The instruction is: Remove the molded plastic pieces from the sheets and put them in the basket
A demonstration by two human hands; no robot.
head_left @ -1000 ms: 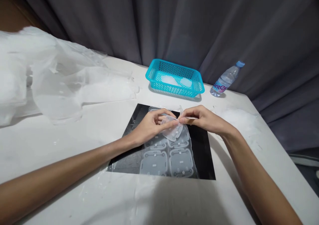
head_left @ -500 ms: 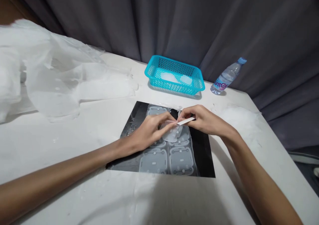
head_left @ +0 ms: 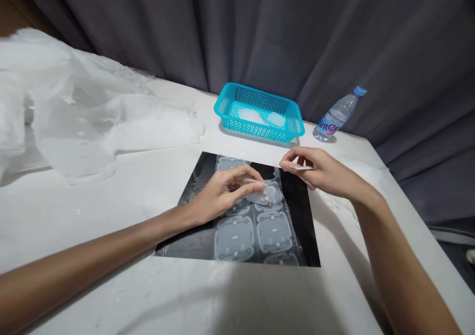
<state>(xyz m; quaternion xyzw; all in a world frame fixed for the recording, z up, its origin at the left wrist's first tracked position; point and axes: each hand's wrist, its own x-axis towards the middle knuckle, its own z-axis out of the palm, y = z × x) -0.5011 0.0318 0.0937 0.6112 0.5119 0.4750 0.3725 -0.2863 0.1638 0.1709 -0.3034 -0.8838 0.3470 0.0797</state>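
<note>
Pulled away from the translucent piece (head_left: 264, 196) at the frame's centre, the right hand (head_left: 324, 171) has shifted rightward, its grip pinching a thin white strip (head_left: 303, 167). The left hand's (head_left: 220, 189) grip is clamped on the piece, over a patterned sheet (head_left: 234, 246) on a black board (head_left: 302, 216). Beyond, upper centre-right, sits a blue basket (head_left: 256, 129) on the table (head_left: 148, 285).

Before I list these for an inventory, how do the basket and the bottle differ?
The basket is turquoise, low and wide; the bottle is clear, tall and narrow. The basket is open on top; the bottle has a blue cap. The basket is perforated; the bottle wears a printed label. Both stand on the white table.
</note>
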